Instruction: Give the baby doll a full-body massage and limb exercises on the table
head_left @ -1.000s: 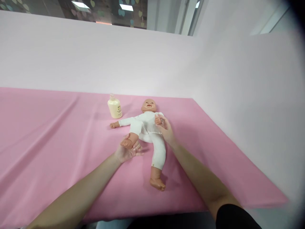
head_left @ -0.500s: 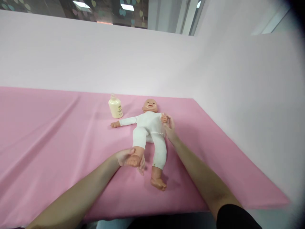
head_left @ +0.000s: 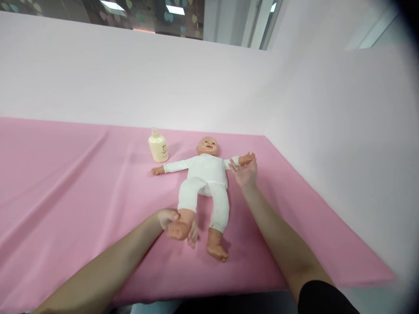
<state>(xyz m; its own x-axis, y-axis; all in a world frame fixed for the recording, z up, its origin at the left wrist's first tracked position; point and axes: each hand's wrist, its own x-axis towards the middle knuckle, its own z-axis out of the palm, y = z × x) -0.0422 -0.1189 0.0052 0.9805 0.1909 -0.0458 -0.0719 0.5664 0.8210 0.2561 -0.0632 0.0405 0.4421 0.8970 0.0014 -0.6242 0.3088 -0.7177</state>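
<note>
The left hand [head_left: 167, 217] clasps the doll [head_left: 207, 170] by one ankle, the right hand [head_left: 246, 175], fingers apart, seemingly touches its forearm, and a bottle [head_left: 158, 148] stands near its other arm.

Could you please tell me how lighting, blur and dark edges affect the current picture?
In the head view, the doll's raised foot and the fingers of the left hand look softly blurred; in that same view, soft shadows fall on the pink cover, the upper right corner is black, and the bottle's small lettering is unreadable.
</note>
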